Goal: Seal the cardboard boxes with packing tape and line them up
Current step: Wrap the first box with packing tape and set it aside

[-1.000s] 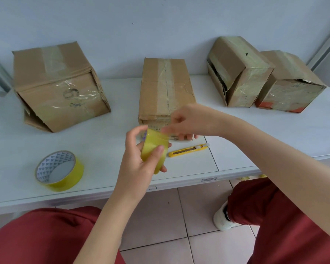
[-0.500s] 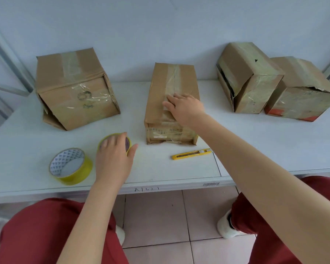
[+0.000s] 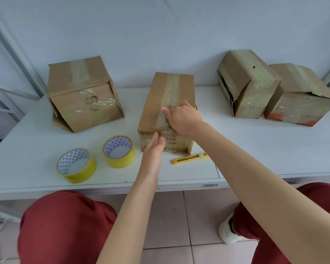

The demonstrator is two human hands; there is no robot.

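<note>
Head view: nearest are the person's knees in red trousers, under the front edge of the white table. Two yellow tape rolls lie flat just left of the left hand, and a yellow utility knife lies just right of it. All three seem parked within easy reach for the next strip and cut.

The left hand has its fingers straight and holds nothing. It presses on the front face of the middle box, probably to stick down the tape end where it folds over the edge. Just beyond, the right hand lies spread and flat on the box top over the taped seam, holding nothing. It looks to be smoothing the strip and steadying the box.

Farther off, a tilted box sits well left of both hands. Two more boxes sit touching, well right of the right hand, near the wall. The spacing is uneven, so the lining-up seems unfinished.
</note>
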